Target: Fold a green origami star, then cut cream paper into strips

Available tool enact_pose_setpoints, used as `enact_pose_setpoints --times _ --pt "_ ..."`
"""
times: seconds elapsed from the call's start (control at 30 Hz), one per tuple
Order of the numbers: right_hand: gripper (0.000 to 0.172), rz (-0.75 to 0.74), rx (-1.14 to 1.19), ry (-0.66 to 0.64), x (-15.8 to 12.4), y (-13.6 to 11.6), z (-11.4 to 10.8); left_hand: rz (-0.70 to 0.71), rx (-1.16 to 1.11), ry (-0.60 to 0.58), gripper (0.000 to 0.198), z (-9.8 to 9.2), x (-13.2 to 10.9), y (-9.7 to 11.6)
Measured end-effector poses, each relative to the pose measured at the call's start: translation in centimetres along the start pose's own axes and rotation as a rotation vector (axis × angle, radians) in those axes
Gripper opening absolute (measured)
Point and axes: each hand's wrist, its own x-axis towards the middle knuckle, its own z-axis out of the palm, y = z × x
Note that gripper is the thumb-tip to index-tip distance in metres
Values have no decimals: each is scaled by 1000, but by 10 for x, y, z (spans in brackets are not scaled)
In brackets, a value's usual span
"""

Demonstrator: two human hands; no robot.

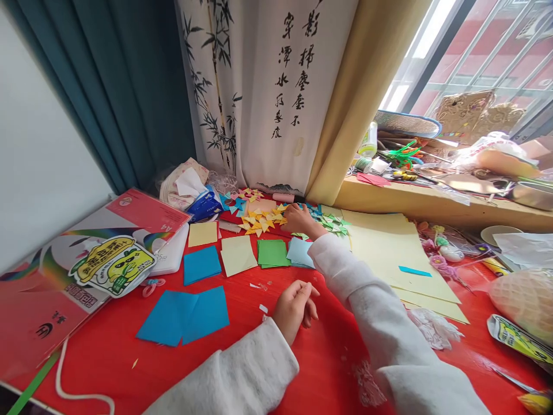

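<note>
My right hand [299, 220] reaches to the back of the red table, among small folded paper pieces. Its fingers point down and curl, and whatever is between them is hidden. Left of it lies a heap of yellow folded pieces [261, 221]; green folded pieces [339, 225] lie to its right. My left hand [294, 308] is nearer me, loosely curled over the table with nothing seen in it. In front of the right hand lie square paper stacks: light blue [300, 252], green [273, 253], cream [239, 255] and blue [202, 265].
Two blue sheets [184, 317] lie front left. A pink A4 paper pack [142, 216] and a white scale-like device [173, 253] are at the left. Large cream sheets [384, 248] cover the right. Clutter fills the windowsill [432, 199]; a crumpled tissue [434, 328] lies below the sheets.
</note>
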Motion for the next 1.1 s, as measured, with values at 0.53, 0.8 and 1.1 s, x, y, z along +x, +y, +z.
enact_pose_setpoints --times 0.53,0.8,1.1 --pt "39 23 118 113 15 -34 -29 19 16 0 24 0 2 -2" --pt "44 -97 196 -9 15 -63 -8 16 22 9 25 0 3 -2" --pt "47 -75 211 66 17 -61 -19 1 7 4 22 1 1 -1"
